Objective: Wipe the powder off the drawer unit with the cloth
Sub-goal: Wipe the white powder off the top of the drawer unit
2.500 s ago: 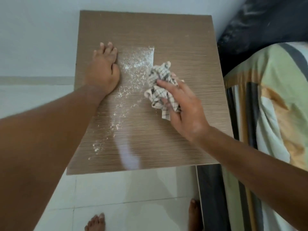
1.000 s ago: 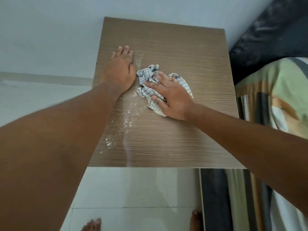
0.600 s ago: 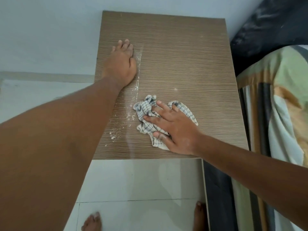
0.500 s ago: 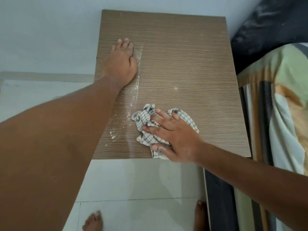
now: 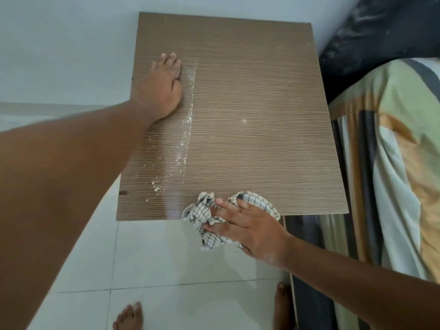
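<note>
The right hand (image 5: 247,231) sits at the near edge of the drawer unit (image 5: 250,96), fingers (image 5: 228,204) spread flat over one crumpled checked cloth (image 5: 207,225), pressing rather than pinching it; about half the cloth hangs past the edge over the tiled floor (image 5: 166,263). The left hand (image 5: 162,91) lies palm down near the left edge, arm stretched out, fingers together. One thin line of powder (image 5: 184,144) runs front to back beside it, with a small clump toward the near-left corner. Two bare feet (image 5: 128,316) show below.
</note>
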